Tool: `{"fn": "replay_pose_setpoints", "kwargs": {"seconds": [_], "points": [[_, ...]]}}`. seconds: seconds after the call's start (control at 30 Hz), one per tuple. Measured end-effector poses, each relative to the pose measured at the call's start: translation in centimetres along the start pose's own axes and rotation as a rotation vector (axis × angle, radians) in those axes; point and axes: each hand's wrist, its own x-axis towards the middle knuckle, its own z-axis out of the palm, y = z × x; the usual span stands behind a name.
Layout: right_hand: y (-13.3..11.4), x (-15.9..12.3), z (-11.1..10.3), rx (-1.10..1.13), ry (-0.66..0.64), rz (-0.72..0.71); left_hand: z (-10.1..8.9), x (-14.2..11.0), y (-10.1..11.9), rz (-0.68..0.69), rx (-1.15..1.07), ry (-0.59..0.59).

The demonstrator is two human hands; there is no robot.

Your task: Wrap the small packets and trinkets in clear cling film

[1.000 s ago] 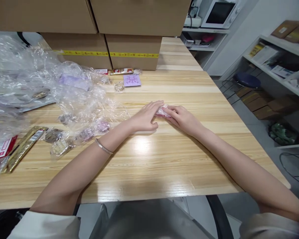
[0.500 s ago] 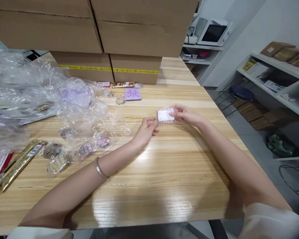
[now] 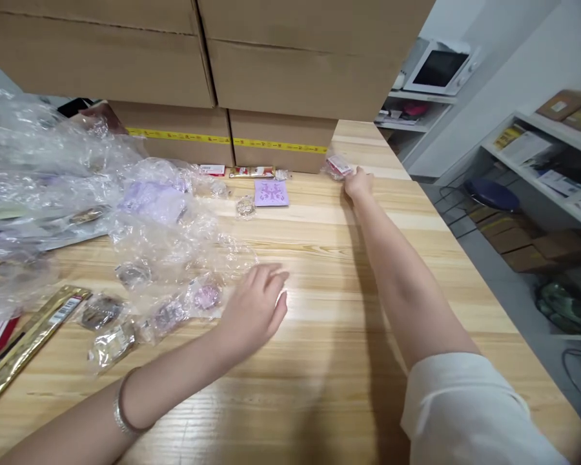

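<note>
At the far right of the table, my right hand [image 3: 359,183] is closed on a small clear packet with red and white on it [image 3: 339,166], beside the carton's corner. My left hand [image 3: 255,306] is over the middle of the table, empty, its fingers loosely bent and apart. Just left of it lies a pink item in clear wrap [image 3: 206,296]. Farther back sit a purple square card [image 3: 272,193] and a small wrapped round piece [image 3: 245,206].
Stacked cardboard cartons [image 3: 290,77] stand along the back. Crumpled clear plastic bags [image 3: 58,161] heap up on the left. Gold packets [image 3: 33,342] and wrapped pieces [image 3: 111,345] lie at front left. Shelves and a microwave [image 3: 438,68] are beyond the table's right edge.
My right hand has carried the packet from mid-table away to the back right, beside the carton. My left hand has let go of it and drawn back left and nearer. The view has shifted too.
</note>
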Motion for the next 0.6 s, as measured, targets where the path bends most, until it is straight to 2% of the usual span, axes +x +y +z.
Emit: {"fn": "replay_pose_setpoints", "kwargs": {"seconds": [0.07,0.13,0.2,0.27,0.3,0.37,0.47,0.53,0.6], "points": [[1.1,-1.2,-0.8,-0.237,0.096,-0.019,-0.4,0.5,0.0,-0.078,0.332,-0.004],[1.9,-3.1,-1.2,-0.421,0.109,-0.090,-1.0,0.8,-0.1,-0.226,0.553,-0.083],[2.2,-5.7,-1.3,-0.509,0.051,-0.197,-1.8,1.2,-0.4,-0.336,0.634,-0.204],[2.4,-9.2,-1.4,-0.566,-0.009,-0.310,-2.9,1.6,-0.8,-0.368,0.605,-0.307],[2.3,-11.3,-1.5,-0.546,-0.040,-0.357,-3.6,1.8,-0.9,-0.372,0.552,-0.321],[2.2,-15.5,-2.1,-0.439,-0.134,-0.489,-5.0,2.0,-0.6,-0.379,0.324,-0.250],[1.2,-20.8,-3.9,-0.134,-0.319,-0.560,-7.3,2.0,1.2,-0.358,-0.380,-0.059],[0.1,-23.0,-5.4,0.048,-0.465,-0.516,-8.6,1.7,2.9,-0.302,-0.907,-0.078],[-1.3,-24.3,-6.6,0.207,-0.620,-0.445,-9.4,1.3,4.2,-0.236,-1.321,-0.176]]}}
